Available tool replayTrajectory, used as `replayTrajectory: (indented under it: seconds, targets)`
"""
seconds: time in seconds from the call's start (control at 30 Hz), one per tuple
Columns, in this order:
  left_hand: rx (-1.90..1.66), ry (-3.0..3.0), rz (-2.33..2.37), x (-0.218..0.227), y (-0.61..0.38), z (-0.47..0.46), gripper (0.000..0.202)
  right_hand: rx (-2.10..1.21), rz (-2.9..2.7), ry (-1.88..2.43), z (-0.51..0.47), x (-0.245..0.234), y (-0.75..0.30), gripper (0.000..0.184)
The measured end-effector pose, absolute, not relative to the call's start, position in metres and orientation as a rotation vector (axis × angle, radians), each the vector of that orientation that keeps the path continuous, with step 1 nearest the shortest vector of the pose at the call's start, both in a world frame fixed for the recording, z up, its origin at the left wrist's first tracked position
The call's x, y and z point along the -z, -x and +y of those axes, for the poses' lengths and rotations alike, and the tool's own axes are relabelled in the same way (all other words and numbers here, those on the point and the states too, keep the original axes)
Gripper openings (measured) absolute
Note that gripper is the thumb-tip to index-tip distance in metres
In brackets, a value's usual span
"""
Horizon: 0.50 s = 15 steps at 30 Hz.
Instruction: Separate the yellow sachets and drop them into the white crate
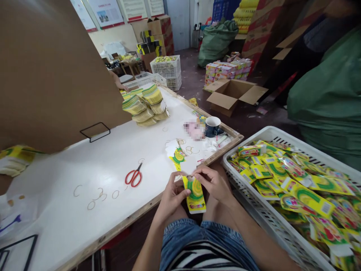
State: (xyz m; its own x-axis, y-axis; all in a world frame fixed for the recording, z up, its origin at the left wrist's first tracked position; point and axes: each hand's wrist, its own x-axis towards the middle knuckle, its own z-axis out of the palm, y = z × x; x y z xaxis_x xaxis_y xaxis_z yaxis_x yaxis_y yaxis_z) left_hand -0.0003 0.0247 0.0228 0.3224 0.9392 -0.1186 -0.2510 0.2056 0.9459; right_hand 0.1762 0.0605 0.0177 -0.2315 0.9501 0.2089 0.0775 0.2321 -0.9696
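Note:
A small yellow and green printed carton (195, 195) is held between my two hands over my lap, at the table's edge. My left hand (173, 195) grips its left side, thumb pressed on the front face. At its top end, my right hand (213, 184) pinches the flap between thumb and fingers. Just beyond on the table lies another yellow-green carton piece (177, 156), with thin rubber bands (192, 150) beside it. Red-handled scissors (133, 177) lie to the left of my hands. What is inside the carton is hidden.
To my right stands a white plastic basket (270, 131) heaped with filled-looking yellow cartons (282, 169). Stacks of flat cartons (146, 105) and a dark mug (212, 127) sit on the white table (113, 158). An open cardboard box (235, 94) is on the floor near another person's legs.

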Motion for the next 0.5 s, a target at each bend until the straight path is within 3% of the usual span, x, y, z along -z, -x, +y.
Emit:
replayTrajectory:
  seconds: [0.07,0.13,0.3,0.5]
  targets:
    - [-1.005,-1.024,0.884,-0.022,-0.001,0.026,0.076,-1.171,-1.444,0.999,0.061,-0.014,-0.175,0.027]
    - [-0.987,-1.050,0.900,-0.021,0.000,0.028,0.084,-1.203,-1.406,0.991,0.062,-0.011,-0.175,0.041]
    - [-0.989,-1.116,0.965,-0.019,0.002,0.030,0.055,-1.048,-1.532,0.983,0.063,-0.011,-0.183,0.032]
    - [-1.029,-1.177,1.114,-0.017,-0.002,0.029,0.049,-1.284,-1.537,1.085,0.057,-0.024,-0.184,0.036]
